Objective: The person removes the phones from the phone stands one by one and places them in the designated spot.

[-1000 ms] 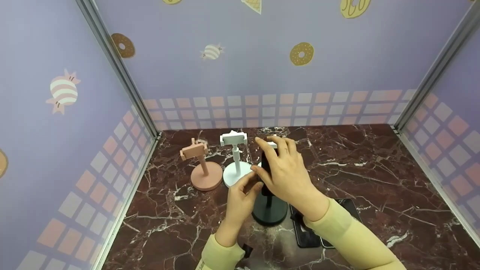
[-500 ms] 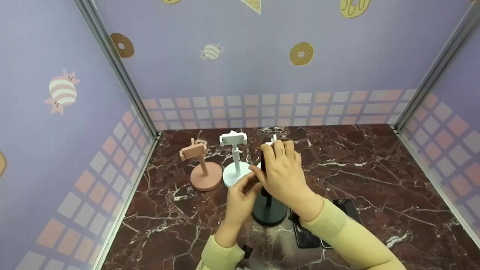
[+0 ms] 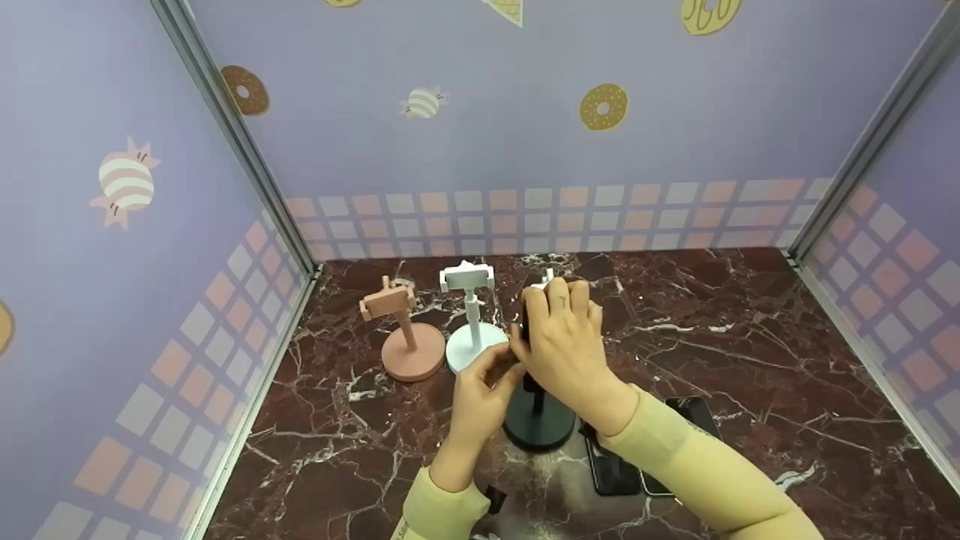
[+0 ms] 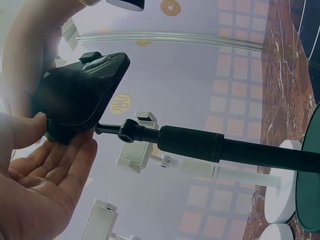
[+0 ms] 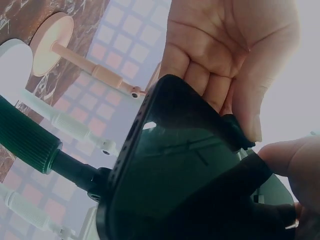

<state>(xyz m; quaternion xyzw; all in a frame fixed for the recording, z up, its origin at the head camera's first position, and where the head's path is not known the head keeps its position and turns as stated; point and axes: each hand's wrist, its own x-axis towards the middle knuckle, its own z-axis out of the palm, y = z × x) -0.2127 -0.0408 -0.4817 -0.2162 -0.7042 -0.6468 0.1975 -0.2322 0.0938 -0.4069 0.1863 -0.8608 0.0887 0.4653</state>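
On the marble counter [image 3: 750,337], head view, I see both my hands at the black stand [image 3: 538,424]: the right hand [image 3: 566,341] is curled over a dark phone [image 3: 526,324] at the clamp, and the left hand [image 3: 480,394] pinches beneath it. I judge the seating step is in hand; next calls for easing the phone square into the clamp. The white stand [image 3: 472,330] and pink stand [image 3: 405,337] crowd the left; open room lies right.

In the left wrist view, thumb and fingers [image 4: 75,165] pinch the clamp under the phone [image 4: 80,90].

In the right wrist view, fingers [image 5: 250,100] wrap the phone's [image 5: 175,165] top edge.
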